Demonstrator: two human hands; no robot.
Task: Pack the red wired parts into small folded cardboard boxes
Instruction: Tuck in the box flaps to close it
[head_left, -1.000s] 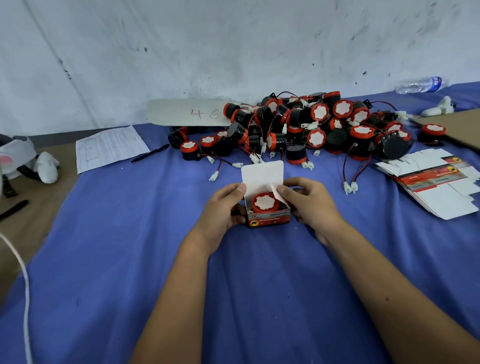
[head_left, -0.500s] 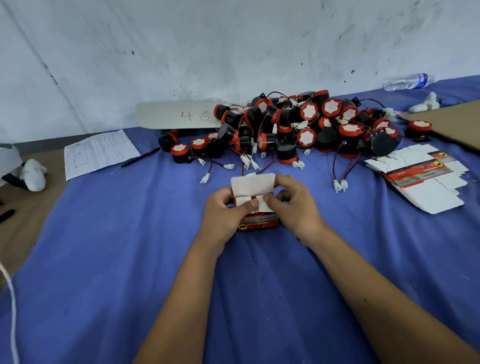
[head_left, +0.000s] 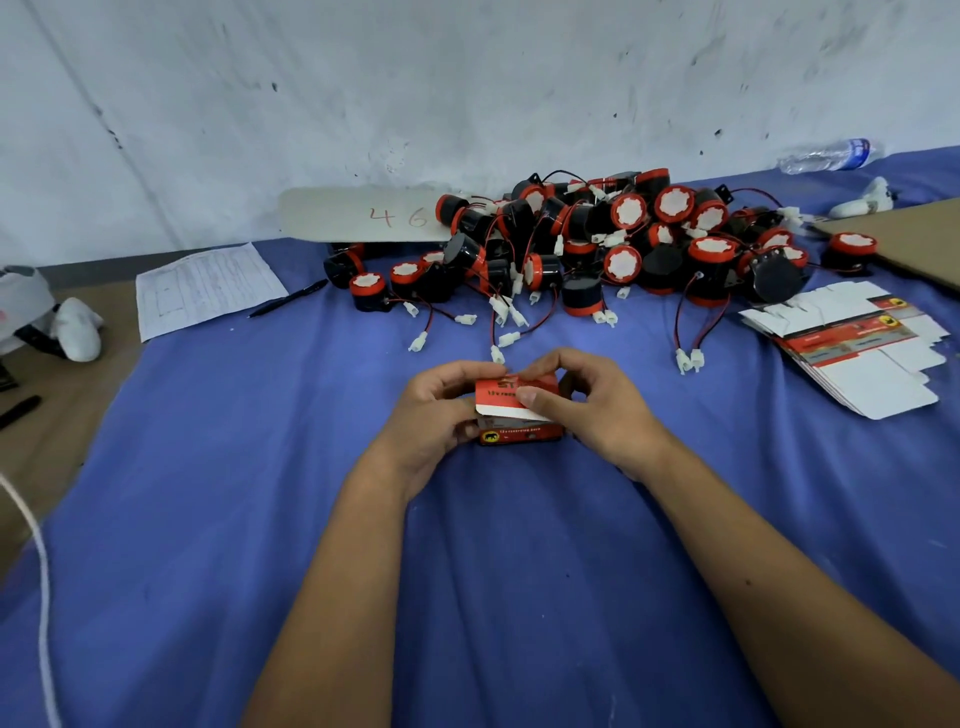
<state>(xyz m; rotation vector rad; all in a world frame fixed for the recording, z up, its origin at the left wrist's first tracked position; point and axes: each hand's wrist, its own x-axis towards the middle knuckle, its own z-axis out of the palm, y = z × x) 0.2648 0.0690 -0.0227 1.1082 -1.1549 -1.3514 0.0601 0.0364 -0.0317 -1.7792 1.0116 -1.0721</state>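
Box (head_left: 519, 415) sits on the blue worktop (head_left: 260, 519) between my two hands, its long axis running left to right, printed red front facing me and the lid tipped down over the top with its white tuck flap showing at the front edge. My left hand (head_left: 436, 415) curls round the box's left end, fingers over the top. My right hand (head_left: 597, 410) grips the right end, thumb pressing the lid down. Behind, near the wall, lies the heap of red parts (head_left: 597, 239), wires and white plugs trailing toward me. Flat boxes (head_left: 852, 348) are stacked to the right, well apart from my hands.
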